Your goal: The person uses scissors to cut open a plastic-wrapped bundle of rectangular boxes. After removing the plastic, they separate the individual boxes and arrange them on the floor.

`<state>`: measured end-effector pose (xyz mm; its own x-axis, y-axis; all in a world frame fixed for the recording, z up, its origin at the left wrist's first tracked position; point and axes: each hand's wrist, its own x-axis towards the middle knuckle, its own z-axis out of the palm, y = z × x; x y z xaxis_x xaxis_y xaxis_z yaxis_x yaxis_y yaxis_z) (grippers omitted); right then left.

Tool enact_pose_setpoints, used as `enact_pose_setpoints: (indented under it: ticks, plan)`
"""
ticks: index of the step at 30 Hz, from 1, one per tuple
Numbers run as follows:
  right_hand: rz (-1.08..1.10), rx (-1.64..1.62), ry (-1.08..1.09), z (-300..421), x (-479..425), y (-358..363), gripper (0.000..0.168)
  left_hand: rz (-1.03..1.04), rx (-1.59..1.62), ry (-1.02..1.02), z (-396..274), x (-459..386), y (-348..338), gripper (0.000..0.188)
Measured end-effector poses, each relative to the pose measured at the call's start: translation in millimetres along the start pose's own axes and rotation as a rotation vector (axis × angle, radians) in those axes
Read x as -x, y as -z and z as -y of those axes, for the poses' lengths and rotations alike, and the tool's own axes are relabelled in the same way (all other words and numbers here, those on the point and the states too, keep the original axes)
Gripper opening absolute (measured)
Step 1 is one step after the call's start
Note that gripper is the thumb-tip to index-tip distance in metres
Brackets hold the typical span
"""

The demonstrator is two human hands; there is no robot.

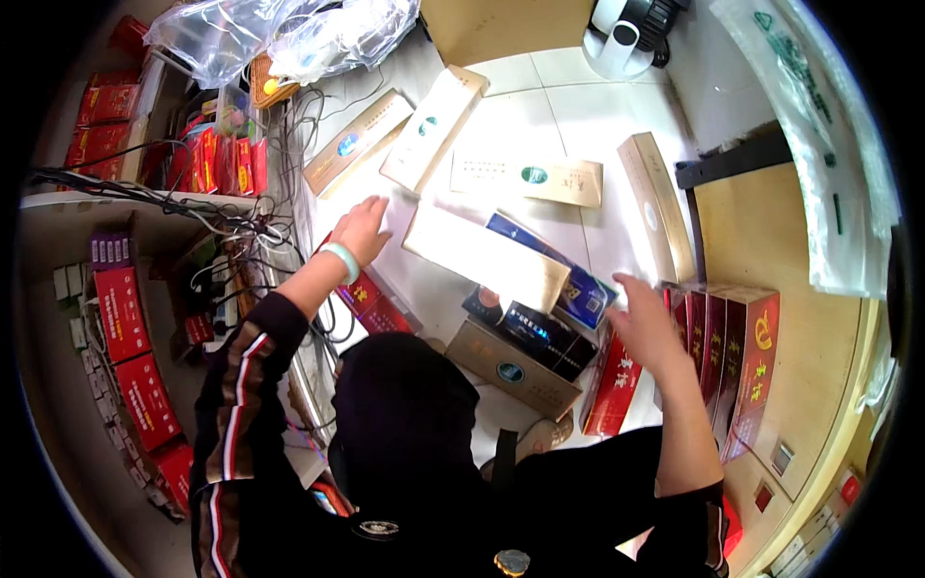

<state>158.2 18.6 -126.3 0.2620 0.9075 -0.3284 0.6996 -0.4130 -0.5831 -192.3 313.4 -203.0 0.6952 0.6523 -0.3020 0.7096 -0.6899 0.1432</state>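
My left hand (361,233), with a pale green bangle on the wrist, is over the white tiled floor, fingers a little apart and holding nothing. A red carton (372,300) lies partly under that wrist. In front of me a pale gold carton (488,253) rests across a blue carton (578,292), its top washed out by glare. My right hand (639,321) is spread and holds nothing, beside the blue carton's near end; I cannot tell whether they touch. Below it is another red carton (613,386). A black carton (545,339) lies against a brown-gold carton (513,368).
Further gold cartons (435,130) lie ahead, and one (656,206) leans at right. Several red cartons (751,354) stand by a wooden cabinet (816,361). Tangled cables (253,224) hang along the left shelf (137,202). Plastic bags (340,43) lie at top left; a white appliance (618,47) stands beyond.
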Motion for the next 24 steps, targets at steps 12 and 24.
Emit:
enact_pose_setpoints:
  ticks: [12, 24]
  plan:
    - [0.052, 0.414, 0.338, 67.3, -86.5, -122.9, 0.092, -0.134, 0.198, 0.478, -15.5, -147.6, -36.4, 0.102]
    - [0.042, 0.371, 0.264, 76.2, -107.7, -157.0, 0.106, 0.058, 1.739, 0.119, 33.9, -119.0, -5.4, 0.069]
